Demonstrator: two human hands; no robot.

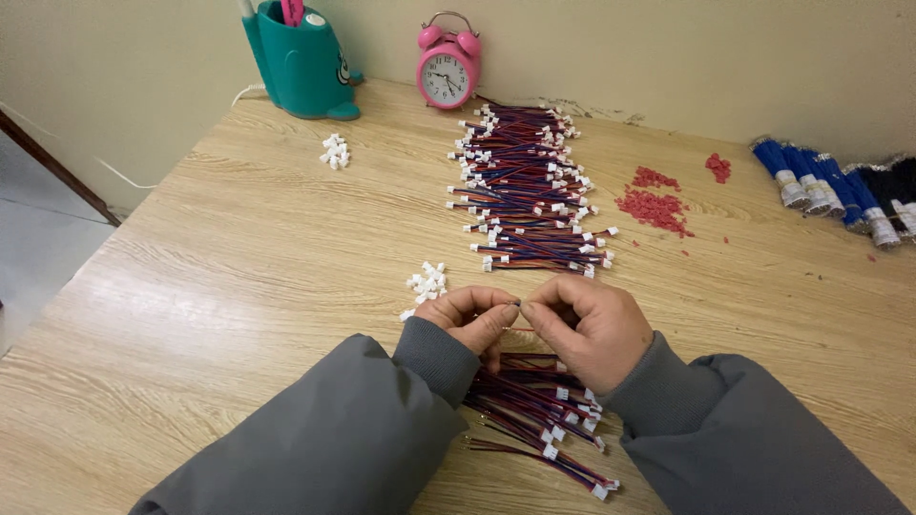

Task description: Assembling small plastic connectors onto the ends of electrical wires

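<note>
Wooden table (239, 286), both hands' fingers (496, 307) pinching a small wire (520, 329).

Both bare hands, left hand (470, 319) and right hand (590, 324), emerge from grey padded jacket sleeves (315, 439) with darker grey ribbed knit cuffs (437, 358), nearer the viewer than the pink twin-bell alarm clock (448, 67).

no packages, labels, signs or screens show on the table.

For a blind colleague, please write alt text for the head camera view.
A left hand and right hand pinch a small piece together above loose red-and-blue wires on a wooden table. Behind lie a long wire pile, white connectors and a pink alarm clock.
</note>
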